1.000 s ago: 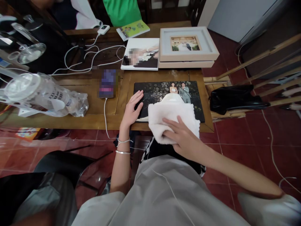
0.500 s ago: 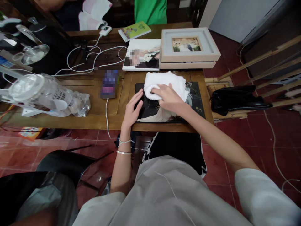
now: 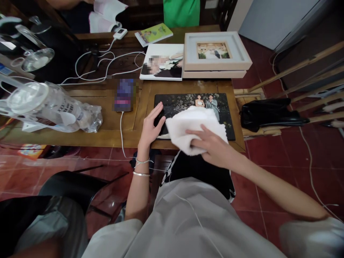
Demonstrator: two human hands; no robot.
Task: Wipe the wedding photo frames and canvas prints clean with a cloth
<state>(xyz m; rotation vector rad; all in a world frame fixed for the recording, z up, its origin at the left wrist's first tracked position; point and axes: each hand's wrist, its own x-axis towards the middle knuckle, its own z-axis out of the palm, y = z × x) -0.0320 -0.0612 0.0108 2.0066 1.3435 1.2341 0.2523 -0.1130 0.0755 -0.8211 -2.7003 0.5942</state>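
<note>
A long wooden table runs across the view, seen from above by a seated person in a pale grey top. On its near right part lies a large dark photo print showing a couple in wedding dress, flat on the wood and close to the table's front edge. Behind it stands a stack of white picture frames, with a second print just beside it and a small booklet further back. To the left sit a phone on a white cable and, well apart, a clear plastic bottle lying in a bag.

The left hand rests flat on the print's left edge, fingers spread and relaxed, gripping nothing — it pins the print down. The right hand presses a fluffy white cloth, fingers curled loosely over it, at the print's near edge.

Half a second ago the cloth was at the print's far edge, covering the couple; now it has swept back toward the person and the couple shows again — so the wiping looks mid-course, stroke after stroke.
</note>
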